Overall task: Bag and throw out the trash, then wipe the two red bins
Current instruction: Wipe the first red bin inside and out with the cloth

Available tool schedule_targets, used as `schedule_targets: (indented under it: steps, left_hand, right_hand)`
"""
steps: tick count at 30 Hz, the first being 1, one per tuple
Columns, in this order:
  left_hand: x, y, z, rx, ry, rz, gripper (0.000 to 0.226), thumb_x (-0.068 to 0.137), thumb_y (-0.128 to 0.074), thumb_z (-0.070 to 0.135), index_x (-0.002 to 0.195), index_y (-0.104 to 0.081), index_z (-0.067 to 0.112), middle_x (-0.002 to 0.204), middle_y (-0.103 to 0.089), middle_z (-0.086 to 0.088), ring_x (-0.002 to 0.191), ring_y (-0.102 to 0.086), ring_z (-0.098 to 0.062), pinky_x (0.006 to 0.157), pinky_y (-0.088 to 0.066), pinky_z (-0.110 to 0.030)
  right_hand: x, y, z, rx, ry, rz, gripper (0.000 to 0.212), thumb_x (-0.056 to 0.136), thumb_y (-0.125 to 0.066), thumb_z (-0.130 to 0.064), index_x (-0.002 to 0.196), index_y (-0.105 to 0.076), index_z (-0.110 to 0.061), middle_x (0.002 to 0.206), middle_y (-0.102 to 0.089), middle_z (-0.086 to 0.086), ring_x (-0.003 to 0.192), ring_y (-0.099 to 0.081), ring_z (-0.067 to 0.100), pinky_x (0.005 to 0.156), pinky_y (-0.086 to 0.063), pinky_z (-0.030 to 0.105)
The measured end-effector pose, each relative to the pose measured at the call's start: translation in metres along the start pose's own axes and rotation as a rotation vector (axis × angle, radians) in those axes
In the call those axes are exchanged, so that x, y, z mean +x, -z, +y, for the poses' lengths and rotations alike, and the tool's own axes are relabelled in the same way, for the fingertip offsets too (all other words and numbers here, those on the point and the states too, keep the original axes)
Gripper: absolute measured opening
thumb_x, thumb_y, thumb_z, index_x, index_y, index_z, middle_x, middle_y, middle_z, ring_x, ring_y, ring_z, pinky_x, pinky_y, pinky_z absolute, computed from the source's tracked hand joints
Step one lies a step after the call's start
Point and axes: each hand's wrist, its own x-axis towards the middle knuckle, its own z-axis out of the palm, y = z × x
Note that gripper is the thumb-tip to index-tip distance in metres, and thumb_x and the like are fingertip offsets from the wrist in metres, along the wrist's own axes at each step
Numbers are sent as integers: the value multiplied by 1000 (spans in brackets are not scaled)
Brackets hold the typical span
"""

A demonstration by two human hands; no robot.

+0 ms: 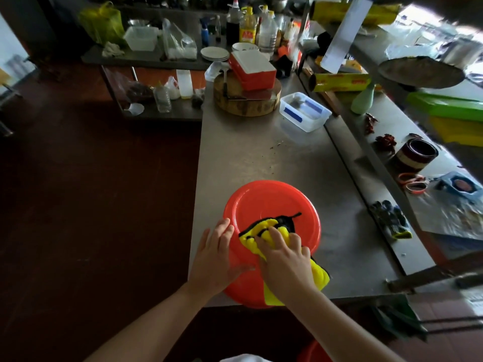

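A round red bin (271, 202) stands upside down at the near edge of the steel counter (261, 152), its flat bottom facing up. My right hand (285, 259) presses a yellow cloth with black trim (261, 228) onto that bottom, fingers curled into the cloth. My left hand (217, 257) rests flat against the bin's left side, fingers straight. Part of a second red bin (313, 354) shows at the bottom edge, below the counter.
Farther back on the counter stand a round wooden chopping block (245, 103) with a red-and-white box (253, 71) on it and a clear plastic tub (304, 111). A raised shelf on the right holds scissors (413, 182), gloves (392, 219) and rolls of wrap. Dark floor lies left.
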Motion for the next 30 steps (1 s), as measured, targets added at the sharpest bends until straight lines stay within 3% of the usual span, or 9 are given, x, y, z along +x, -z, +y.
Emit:
schedule_targets:
  steps: [3, 9, 18, 30]
  left_hand:
    - [0, 2, 0, 5, -1, 17, 113, 75, -57, 87, 145, -40, 1, 156, -35, -16, 144, -36, -29, 109, -40, -55]
    - [5, 10, 6, 61, 26, -51, 112, 77, -46, 90, 144, -45, 1, 156, -38, -16, 146, -35, -29, 112, -38, -56]
    - [8, 14, 9, 71, 69, -142, 112, 77, -43, 92, 148, -39, 6, 159, -32, -11, 150, -26, -23, 118, -31, -53]
    - [5, 2, 1, 89, -8, 9, 109, 76, -53, 89, 144, -41, 3, 155, -38, -15, 142, -39, -30, 114, -34, -55]
  right_hand:
    - [6, 0, 1, -5, -7, 24, 51, 100, -44, -53, 149, -31, -49, 159, -22, -9, 135, -26, 36, 101, -39, 53]
    - [66, 15, -4, 1, -71, 50, 47, 102, -46, -35, 147, -38, -46, 155, -27, -3, 132, -30, 40, 102, -38, 55]
    - [134, 30, 2, 20, -137, 70, 45, 104, -43, -27, 147, -43, -40, 153, -34, 1, 138, -28, 43, 102, -36, 58]
    - [18, 6, 13, -5, -13, 41, 49, 96, -52, -39, 143, -39, -44, 152, -34, -3, 125, -35, 39, 96, -40, 53]
